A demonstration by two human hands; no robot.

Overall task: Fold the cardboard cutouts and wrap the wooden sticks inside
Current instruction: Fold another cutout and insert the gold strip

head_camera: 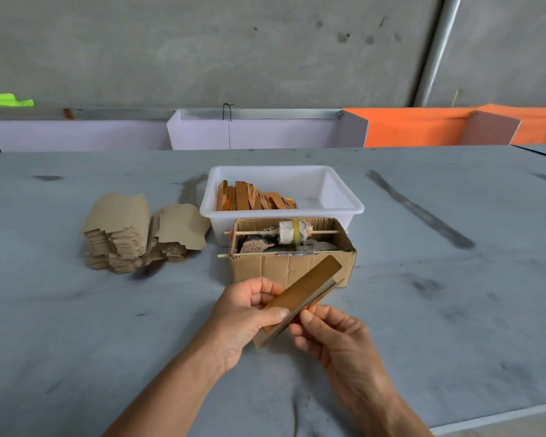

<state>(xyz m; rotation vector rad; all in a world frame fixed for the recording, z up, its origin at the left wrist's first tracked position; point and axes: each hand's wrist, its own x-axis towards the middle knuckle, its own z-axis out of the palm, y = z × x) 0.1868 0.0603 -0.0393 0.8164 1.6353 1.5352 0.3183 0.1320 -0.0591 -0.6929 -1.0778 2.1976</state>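
Nearest to us, our right hand (327,334) has its fingers curled, thumb tip pressed to the lower edge of the folded cardboard cutout (300,298). Our left hand (249,313) grips the same piece from the other side, thumb flat across its face and fingers wrapped behind it. We hold the cutout between both hands, above the grey table (76,326). Its long axis runs on a slant: the low end sits by our left palm, the rounded high end points up and away to the right, past both hands, overlapping the front of the open cardboard box (292,268).

An orange sliver (311,307) shows at the cutout's edge beside our right thumb; we cannot tell whether it is a stick inside the fold. The near end of the cutout is hidden behind our left thumb.

Beyond our hands, behind the box, the white plastic tub (282,190) holds wooden sticks (252,198) heaped at its left side. Across the box lies a thin skewer carrying a cloth roll (293,232); the dark contents beneath are hard to make out. Further off, to the left of our left hand, sits the stack of flat cardboard cutouts (139,231).
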